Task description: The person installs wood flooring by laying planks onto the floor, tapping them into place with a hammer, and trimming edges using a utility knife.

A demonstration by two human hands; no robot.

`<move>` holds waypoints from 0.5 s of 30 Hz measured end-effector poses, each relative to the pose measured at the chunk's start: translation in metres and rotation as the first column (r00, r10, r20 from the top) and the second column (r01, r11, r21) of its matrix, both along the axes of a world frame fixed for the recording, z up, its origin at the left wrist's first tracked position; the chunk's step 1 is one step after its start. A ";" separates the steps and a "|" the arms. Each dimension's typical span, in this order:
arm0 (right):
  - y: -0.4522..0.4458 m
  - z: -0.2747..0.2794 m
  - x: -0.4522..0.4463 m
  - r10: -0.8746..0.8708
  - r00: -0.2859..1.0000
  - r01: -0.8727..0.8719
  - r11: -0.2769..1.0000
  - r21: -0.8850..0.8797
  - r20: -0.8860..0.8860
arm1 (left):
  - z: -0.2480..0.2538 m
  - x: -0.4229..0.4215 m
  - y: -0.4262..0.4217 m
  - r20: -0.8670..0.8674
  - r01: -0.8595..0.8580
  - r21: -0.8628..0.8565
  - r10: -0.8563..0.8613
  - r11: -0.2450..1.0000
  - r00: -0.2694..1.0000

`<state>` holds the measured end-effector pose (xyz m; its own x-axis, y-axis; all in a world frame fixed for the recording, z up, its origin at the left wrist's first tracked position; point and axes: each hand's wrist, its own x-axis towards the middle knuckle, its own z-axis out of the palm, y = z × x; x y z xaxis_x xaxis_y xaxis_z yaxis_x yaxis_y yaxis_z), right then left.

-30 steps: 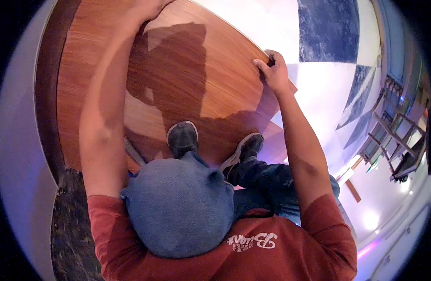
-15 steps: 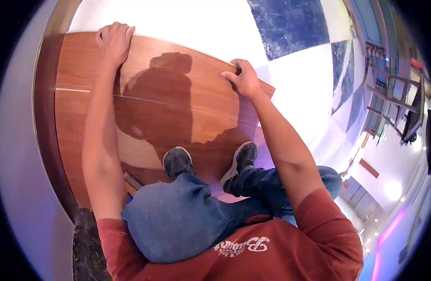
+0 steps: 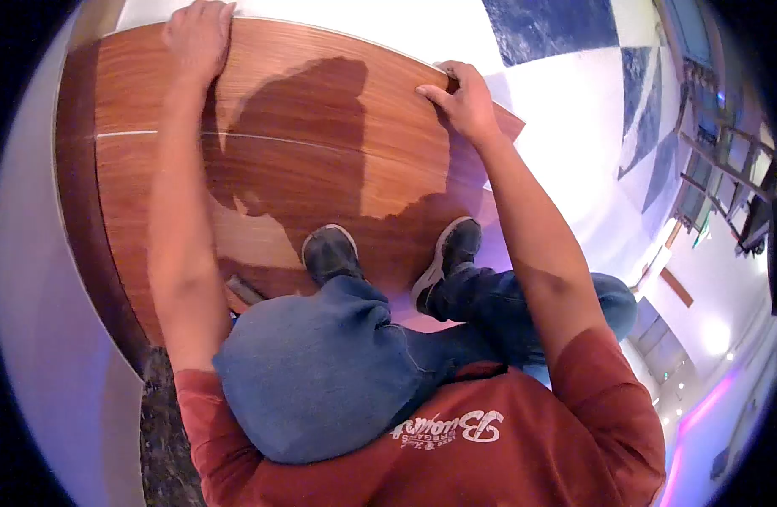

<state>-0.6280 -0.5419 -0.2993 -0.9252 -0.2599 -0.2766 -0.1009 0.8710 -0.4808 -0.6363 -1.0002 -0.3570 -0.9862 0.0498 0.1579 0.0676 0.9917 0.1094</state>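
My left hand [image 3: 198, 42] lies over the far edge of a reddish-brown wood-look plank [image 3: 304, 93], its fingers bent at the rim. Further right along that same edge, my right hand [image 3: 470, 103] pinches the plank, thumb on top and fingers over the side. A thin pale line separates this plank from the similar brown boards [image 3: 253, 232] nearer my feet. It shows most clearly at the left end. My shadow falls across the boards. Beside my left forearm lies a small grey flat object [image 3: 245, 290], partly hidden.
A dark brown border and pale wall [image 3: 33, 253] run along the left. Beyond the plank is a white floor with dark blue patches [image 3: 557, 29]. My shoes [image 3: 331, 253] rest on the boards. Metal-framed furniture [image 3: 726, 169] stands at the far right.
The view has shifted and tilted. My left hand, partly out of view a second ago, now shows on the plank's edge. The pale line between boards has come into sight. Both hands stay on the plank.
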 end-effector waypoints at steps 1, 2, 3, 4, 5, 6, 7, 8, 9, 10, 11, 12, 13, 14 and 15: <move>-0.001 0.000 0.000 0.041 0.999 -0.040 0.999 0.034 -0.014 | -0.003 -0.001 0.001 0.009 0.007 -0.017 -0.006 1.000 1.000; 0.001 0.003 0.000 0.082 0.996 -0.080 0.994 0.071 -0.024 | -0.010 -0.001 0.002 -0.011 -0.014 -0.062 0.013 0.998 1.000; 0.006 0.006 -0.001 0.072 0.997 -0.070 0.994 0.088 -0.020 | -0.017 -0.001 0.003 -0.032 -0.034 -0.106 0.030 0.994 0.999; 0.010 0.008 -0.004 0.132 0.991 -0.133 0.988 0.080 0.020 | -0.023 -0.001 0.003 -0.055 -0.055 -0.151 0.048 0.987 0.997; 0.016 0.008 -0.009 0.191 0.980 -0.195 0.978 0.068 0.058 | -0.029 -0.003 0.000 -0.055 -0.045 -0.139 0.037 0.989 0.998; 0.029 0.002 -0.011 0.238 0.971 -0.236 0.969 0.077 -0.021 | -0.033 -0.003 -0.001 -0.055 -0.059 -0.117 0.053 0.991 0.997; 0.045 -0.002 -0.012 0.230 0.973 -0.228 0.970 0.089 -0.021 | -0.038 -0.004 0.000 -0.053 -0.074 -0.096 0.069 0.993 0.996; 0.057 0.001 -0.014 0.068 0.984 -0.080 0.994 0.069 0.162 | -0.033 -0.003 0.005 -0.027 -0.108 -0.127 0.106 0.986 0.994; 0.067 0.003 -0.015 -0.092 0.936 0.072 0.995 0.073 0.339 | -0.036 -0.004 0.005 -0.028 -0.105 -0.117 0.102 0.988 0.994; 0.074 0.004 -0.015 -0.098 0.937 0.075 0.994 0.082 0.336 | -0.042 -0.005 0.000 -0.030 -0.089 -0.108 0.087 0.990 0.996; 0.078 0.008 -0.016 -0.094 0.947 0.060 0.991 0.118 0.309 | -0.043 -0.006 0.000 -0.031 -0.075 -0.100 0.072 0.992 0.997; 0.081 0.011 -0.015 -0.088 0.955 0.045 0.987 0.154 0.285 | -0.045 -0.006 0.001 -0.027 -0.083 -0.116 0.080 0.990 0.996; 0.082 0.010 -0.016 -0.090 0.953 0.046 0.986 0.158 0.289 | -0.046 -0.008 0.000 -0.022 -0.081 -0.113 0.079 0.990 0.997; 0.084 0.007 -0.018 -0.122 0.931 0.090 0.990 0.108 0.343 | -0.047 -0.009 -0.002 -0.028 -0.074 -0.122 0.071 0.990 0.997; 0.085 0.004 -0.019 -0.153 0.905 0.141 0.988 0.060 0.397 | -0.047 -0.010 -0.003 -0.035 -0.063 -0.131 0.058 0.989 0.998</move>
